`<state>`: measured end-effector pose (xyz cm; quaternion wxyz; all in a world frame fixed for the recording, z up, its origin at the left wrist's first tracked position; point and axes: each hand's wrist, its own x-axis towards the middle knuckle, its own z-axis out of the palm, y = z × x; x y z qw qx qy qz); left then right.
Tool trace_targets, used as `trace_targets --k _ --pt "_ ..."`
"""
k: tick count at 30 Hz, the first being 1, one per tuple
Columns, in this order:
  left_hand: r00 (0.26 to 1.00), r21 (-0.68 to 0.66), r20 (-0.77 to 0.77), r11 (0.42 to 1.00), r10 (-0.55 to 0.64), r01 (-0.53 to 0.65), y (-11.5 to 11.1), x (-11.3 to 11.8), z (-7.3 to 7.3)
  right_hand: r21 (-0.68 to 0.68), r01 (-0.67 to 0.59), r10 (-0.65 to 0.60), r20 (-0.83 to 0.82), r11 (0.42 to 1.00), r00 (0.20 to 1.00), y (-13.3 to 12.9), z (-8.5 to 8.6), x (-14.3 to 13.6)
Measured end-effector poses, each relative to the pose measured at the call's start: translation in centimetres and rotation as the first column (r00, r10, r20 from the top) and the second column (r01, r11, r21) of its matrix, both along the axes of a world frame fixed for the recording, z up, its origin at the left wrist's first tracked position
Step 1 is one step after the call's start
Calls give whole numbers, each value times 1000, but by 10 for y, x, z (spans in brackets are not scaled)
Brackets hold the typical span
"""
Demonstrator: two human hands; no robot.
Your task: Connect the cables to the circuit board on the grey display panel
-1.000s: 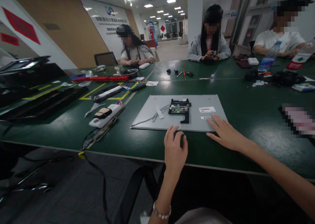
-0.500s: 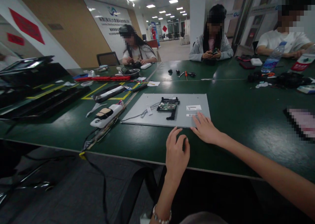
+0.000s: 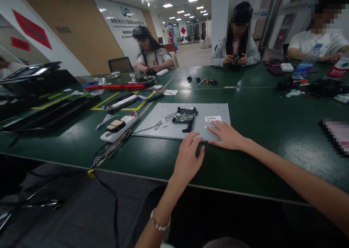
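A flat grey metal-backed panel (image 3: 152, 126) lies on the green table in front of me. On it sits a green circuit board (image 3: 185, 117) in a black plastic bracket (image 3: 187, 127), with thin grey cables (image 3: 160, 124) running off to the left. White labels (image 3: 213, 119) are stuck on its right part. My right hand (image 3: 227, 134) rests with fingers spread over the panel's near right corner and holds nothing. My left hand (image 3: 188, 155) is at the near edge, fingers apart and slightly bent, its fingertips over the panel's rim; whether they touch it I cannot tell.
Left of the panel lie a white device (image 3: 118, 129) with a tan pad, cables, and a long black strip part (image 3: 122, 103). Small tools, including an orange screwdriver (image 3: 207, 82), lie farther back. Bottles (image 3: 307, 62) and a pixelated phone-like object (image 3: 336, 133) are at right. Several people sit around the table.
My left hand has moved left and forward onto the panel's near edge, its fingers opening out. My right hand has slid slightly left, and the panel has shifted slightly left too.
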<state>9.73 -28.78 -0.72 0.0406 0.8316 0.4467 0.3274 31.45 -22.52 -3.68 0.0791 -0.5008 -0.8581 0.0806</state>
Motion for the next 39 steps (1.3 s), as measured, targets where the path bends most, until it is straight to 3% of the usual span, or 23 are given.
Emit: trace_targets --k 4,8,13,19,24,29,33,39 --pt "965 -6 -262 1000 3 -4 64 -22 16 -6 9 -9 -24 1000 1000 0 -4 1" --pt "882 -93 -471 993 18 -69 118 -36 6 -14 5 -6 -43 1000 999 -1 -3 0" --pt "835 -118 -550 987 26 -109 158 -38 -8 -11 9 -9 -54 1000 998 0 -4 1" --pt "832 -72 -539 976 135 -205 194 -33 -8 -21 12 -14 -55 1000 998 1 -2 1" --pt "830 -85 -533 966 161 -243 208 -30 -8 -15 5 -6 -59 1000 998 0 1 0" --pt "845 -74 -516 976 139 -206 209 -37 -4 -18 7 -8 -63 1000 998 1 0 2" --pt "850 9 -488 975 199 -223 200 -59 14 -12 3 -4 -69 1000 998 1 -1 2" --pt "728 -62 -624 910 285 -410 167 -110 40 -27 -3 1 -73 1000 997 0 2 2"
